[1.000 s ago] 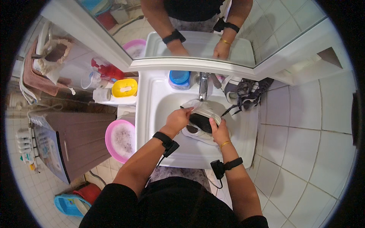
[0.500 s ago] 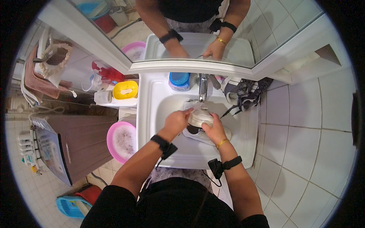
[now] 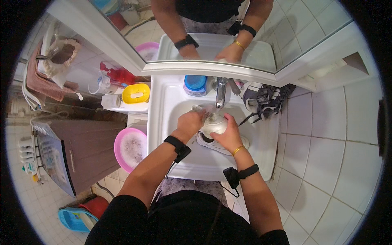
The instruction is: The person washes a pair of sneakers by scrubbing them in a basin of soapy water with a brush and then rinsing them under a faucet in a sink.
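Shoe [image 3: 213, 124] — white, both hands gripping — under tap [image 3: 220, 92].

Shoe [image 3: 213, 124] in the sink [image 3: 163, 122], under the tap [image 3: 220, 93]; basin [image 3: 130, 148] left; shoes [image 3: 263, 98] right.

The scene was brightly and evenly lit, with glare on the white sink [image 3: 163, 122] and on the wall tiles right of it. The fisheye bent straight edges near the rim, and black corners framed the view. Above the sink, the hands under the tap [image 3: 220, 92] looked slightly blurred, perhaps from motion.
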A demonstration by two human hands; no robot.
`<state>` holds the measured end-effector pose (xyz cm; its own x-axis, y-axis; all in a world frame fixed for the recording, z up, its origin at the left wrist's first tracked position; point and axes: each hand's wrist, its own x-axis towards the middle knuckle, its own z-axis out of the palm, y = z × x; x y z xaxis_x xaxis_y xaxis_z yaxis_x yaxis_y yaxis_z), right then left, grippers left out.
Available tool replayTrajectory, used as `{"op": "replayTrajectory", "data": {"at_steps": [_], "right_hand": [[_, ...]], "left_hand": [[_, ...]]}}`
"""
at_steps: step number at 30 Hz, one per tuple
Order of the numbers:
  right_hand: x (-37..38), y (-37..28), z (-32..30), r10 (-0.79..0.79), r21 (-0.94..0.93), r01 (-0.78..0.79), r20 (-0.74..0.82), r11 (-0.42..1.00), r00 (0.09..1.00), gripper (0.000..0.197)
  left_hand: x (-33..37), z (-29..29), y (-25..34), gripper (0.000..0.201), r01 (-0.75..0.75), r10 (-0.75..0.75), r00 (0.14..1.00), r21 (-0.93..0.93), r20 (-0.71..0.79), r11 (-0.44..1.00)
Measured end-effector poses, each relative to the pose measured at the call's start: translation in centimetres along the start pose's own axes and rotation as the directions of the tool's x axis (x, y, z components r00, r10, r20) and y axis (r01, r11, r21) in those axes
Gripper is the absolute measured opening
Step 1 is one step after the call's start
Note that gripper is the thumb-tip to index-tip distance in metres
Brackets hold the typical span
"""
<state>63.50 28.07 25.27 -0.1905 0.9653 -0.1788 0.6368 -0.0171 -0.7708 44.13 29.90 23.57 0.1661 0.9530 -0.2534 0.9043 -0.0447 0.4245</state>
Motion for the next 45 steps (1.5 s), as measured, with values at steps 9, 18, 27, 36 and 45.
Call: {"op": "replayTrajectory", "data": {"at_steps": [9, 18, 27, 36, 45], "right_hand": [[1.5, 0.4, -0.6, -0.027, -0.012, 0.027, 0.007, 1.0, 1.0, 0.115], [-0.2, 0.7, -1.6, 0.032, 0.111, -0.021, -0.1, 0.994, 0.994, 0.127], [-0.7, -0.4, -1.6, -0.085, -0.05, 0.085, 0.02, 0.995, 0.996, 0.128], [-2.0, 2.6, -1.7, 0.028, -0.09, -0.019, 0.101, 0.996, 0.995, 0.115], [-3.0, 6.9, -2.2, -0.132, 0.056, 0.124, 0.167, 0.991, 0.977, 0.091]], "left_hand": [[-2.2, -1.0, 3.3, 0.034, -0.074, 0.058, 0.994, -0.195, -0.089, 0.978], [-5.4, -4.8, 7.2, 0.033, -0.156, 0.154, 0.988, -0.225, -0.029, 0.962], [-0.7, -1.2, 4.2, 0.037, -0.144, 0.146, 0.988, -0.065, 0.041, 0.987], [0.8, -1.0, 2.1, 0.031, 0.015, -0.017, 0.998, -0.034, -0.066, 0.999], [3.6, 2.7, -1.7, 0.03, 0.07, -0.08, 0.996, -0.25, -0.032, 0.966]]}}
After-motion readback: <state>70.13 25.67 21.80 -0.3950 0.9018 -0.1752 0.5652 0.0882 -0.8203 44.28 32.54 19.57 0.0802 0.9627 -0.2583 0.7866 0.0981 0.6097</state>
